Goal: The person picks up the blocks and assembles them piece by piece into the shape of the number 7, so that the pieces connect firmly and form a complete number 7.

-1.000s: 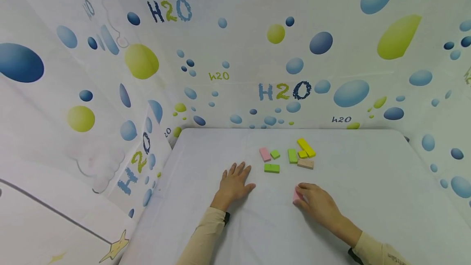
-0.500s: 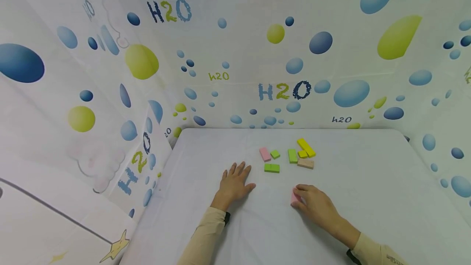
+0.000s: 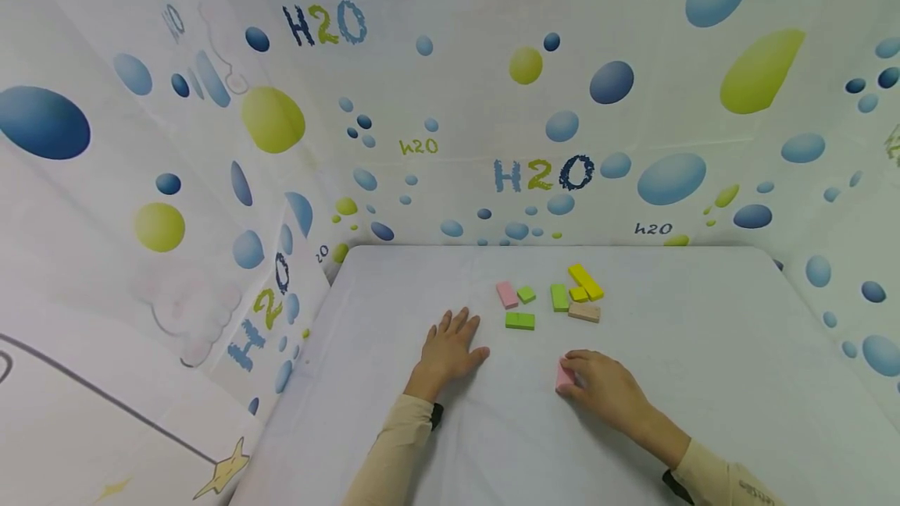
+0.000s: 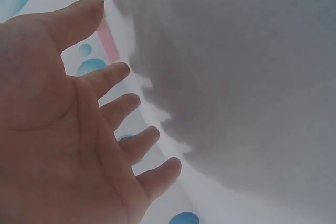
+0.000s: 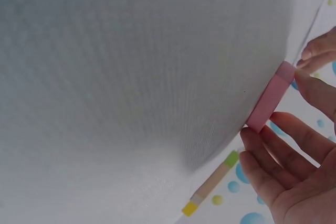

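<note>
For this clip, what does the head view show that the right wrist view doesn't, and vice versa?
Only the head view: the second pink block lying flat, and both sleeves.

Only the right wrist view: the palm side of the right grip; from the head, only its back shows.

Both: the held pink block in that grip, the left grip (just some fingers in the wrist view), the tan block, and some green and yellow beside it.

Pink, green, yellow and tan blocks (image 3: 519, 322) lie on a white table (image 3: 703, 326).
</note>
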The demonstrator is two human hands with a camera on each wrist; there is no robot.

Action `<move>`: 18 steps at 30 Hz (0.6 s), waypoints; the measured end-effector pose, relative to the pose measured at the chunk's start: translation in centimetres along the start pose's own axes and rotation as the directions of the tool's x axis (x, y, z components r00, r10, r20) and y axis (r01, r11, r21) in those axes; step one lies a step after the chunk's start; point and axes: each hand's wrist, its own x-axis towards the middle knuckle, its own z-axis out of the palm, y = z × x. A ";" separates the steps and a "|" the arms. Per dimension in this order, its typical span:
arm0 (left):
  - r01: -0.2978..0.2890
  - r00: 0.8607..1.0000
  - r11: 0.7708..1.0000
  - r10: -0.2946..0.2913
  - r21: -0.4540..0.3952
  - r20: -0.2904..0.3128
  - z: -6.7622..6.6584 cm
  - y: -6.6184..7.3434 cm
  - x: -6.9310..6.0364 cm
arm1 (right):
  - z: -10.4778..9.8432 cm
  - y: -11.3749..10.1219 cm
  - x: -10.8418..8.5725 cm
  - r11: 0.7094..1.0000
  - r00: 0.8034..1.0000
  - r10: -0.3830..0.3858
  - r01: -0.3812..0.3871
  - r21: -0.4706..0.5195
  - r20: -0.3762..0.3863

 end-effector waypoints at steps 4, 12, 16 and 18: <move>-0.006 1.000 1.000 0.006 -0.004 -0.024 -0.1 0.2 0.0 | -0.1 0.2 0.1 1.000 1.000 -0.006 0.006 0.012 0.001; -0.007 0.999 1.000 0.006 -0.023 -0.053 -0.5 1.3 -0.4 | -0.3 0.6 0.4 0.998 1.000 -0.023 0.023 0.057 -0.010; -0.013 0.997 1.000 0.012 -0.013 -0.079 -0.6 2.0 -0.7 | -0.3 1.0 0.7 0.997 0.998 -0.038 0.041 0.069 -0.047; -0.021 0.996 1.000 0.020 -0.011 -0.092 -0.7 2.4 -1.0 | -0.5 1.2 0.8 0.996 0.997 -0.033 0.038 0.075 -0.065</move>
